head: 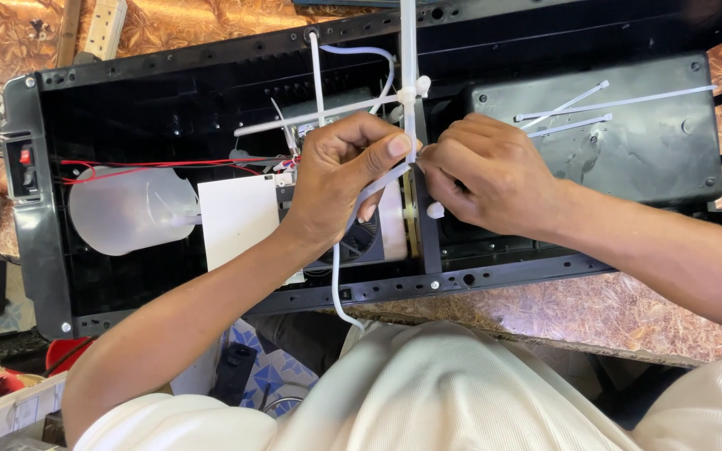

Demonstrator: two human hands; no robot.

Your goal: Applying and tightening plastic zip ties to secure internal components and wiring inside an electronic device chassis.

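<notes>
We have our left hand pinching a white cable tie over the open black housing, our right hand clenched around its lower part; light, springy and slick, it seems best gripped near the head

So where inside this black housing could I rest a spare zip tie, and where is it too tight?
Free: the bare part of the grey cover plate below the loose zip ties. Crowded: the middle, where left hand and right hand work a zip tie, and around the red wires.
</notes>
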